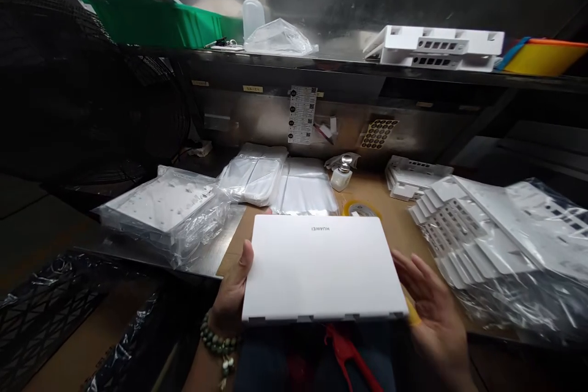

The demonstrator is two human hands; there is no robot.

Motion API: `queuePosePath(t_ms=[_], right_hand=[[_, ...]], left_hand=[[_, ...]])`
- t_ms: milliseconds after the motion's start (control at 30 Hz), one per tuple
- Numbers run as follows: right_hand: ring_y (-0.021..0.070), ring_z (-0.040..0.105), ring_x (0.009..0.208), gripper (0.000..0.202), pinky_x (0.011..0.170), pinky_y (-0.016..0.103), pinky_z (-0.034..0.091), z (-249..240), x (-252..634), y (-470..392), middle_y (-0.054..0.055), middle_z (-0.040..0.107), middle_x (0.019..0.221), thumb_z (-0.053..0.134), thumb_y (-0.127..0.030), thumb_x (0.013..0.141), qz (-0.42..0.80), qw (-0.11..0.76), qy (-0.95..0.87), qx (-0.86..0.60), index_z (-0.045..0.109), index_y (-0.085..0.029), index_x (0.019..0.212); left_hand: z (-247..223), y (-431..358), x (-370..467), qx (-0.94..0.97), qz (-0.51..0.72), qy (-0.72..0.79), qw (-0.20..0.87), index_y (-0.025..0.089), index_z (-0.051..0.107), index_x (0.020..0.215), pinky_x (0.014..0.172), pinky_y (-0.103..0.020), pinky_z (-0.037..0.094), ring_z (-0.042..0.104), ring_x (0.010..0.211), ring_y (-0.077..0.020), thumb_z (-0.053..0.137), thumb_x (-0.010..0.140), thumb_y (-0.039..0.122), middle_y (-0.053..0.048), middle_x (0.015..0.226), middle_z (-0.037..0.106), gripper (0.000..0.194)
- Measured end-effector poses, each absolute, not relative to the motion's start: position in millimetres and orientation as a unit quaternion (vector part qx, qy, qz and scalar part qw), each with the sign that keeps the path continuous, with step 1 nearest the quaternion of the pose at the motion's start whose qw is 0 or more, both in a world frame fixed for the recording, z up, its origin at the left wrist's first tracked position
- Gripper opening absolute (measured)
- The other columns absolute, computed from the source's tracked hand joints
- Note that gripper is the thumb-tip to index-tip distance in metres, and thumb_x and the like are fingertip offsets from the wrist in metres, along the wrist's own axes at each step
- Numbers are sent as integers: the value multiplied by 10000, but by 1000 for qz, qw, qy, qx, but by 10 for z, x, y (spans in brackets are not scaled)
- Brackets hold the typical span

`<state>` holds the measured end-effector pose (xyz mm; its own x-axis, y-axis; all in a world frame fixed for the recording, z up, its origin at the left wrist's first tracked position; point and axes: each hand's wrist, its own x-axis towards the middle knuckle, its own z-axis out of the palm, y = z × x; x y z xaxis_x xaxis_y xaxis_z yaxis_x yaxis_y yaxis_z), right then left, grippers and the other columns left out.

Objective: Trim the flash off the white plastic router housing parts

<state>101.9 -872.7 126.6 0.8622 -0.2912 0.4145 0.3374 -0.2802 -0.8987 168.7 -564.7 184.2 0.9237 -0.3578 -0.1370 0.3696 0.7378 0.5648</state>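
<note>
A white rectangular plastic cover (324, 269) marked HUAWEI, its lettering upside down to me, is held up over the table's front edge. My left hand (232, 294) grips its left side, thumb on the edge and fingers hidden beneath; a beaded bracelet (219, 341) circles that wrist. At the cover's right edge, my right hand (432, 306) has its fingers stretched out and apart, slightly blurred. Something yellow (412, 311) shows at its thumb, partly hidden by the cover. Below the cover a red object (349, 355) with long arms is seen over my lap.
Bagged white housings (165, 202) lie left, stacked housings (473, 226) right. Clear plastic bags (305, 187), a pump bottle (341, 176) and yellow tape (362, 208) sit behind the cover. The shelf holds a green bin (156, 24), a squeeze bottle (253, 12) and white housings (441, 48).
</note>
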Motion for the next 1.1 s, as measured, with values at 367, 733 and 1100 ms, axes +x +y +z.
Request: queuePosePath(t_ms=[367,733,1100], right_hand=[[316,756,1029,400,860,336,635,1357,668,-8681,74,750,1203,812,-376,810,-135,669,63,-728,757,-350,1206],[276,774,981,384,837,285,637,1390,652,-8612,42,766,1168,818,-329,813,-134,717,49,-682,757,-395,1186],[253,777,985,313,855,306,646,1442,722,-8603,48,784,1141,778,-347,856,-126,714,49,-687,771,-350,1170]], left_hand=[[1810,-5556,1669,376,-185,-4,908,369,260,1593,1168,-494,408,554,1359,-310,422,949,696,-86,1517,558,740],[1630,-5581,1697,378,-152,70,911,344,414,1526,1099,-564,480,554,1352,-359,542,868,734,-98,1397,656,775],[1703,-5603,1804,434,-195,151,867,299,588,1368,975,-495,581,684,1179,-337,641,856,636,-85,1200,756,615]])
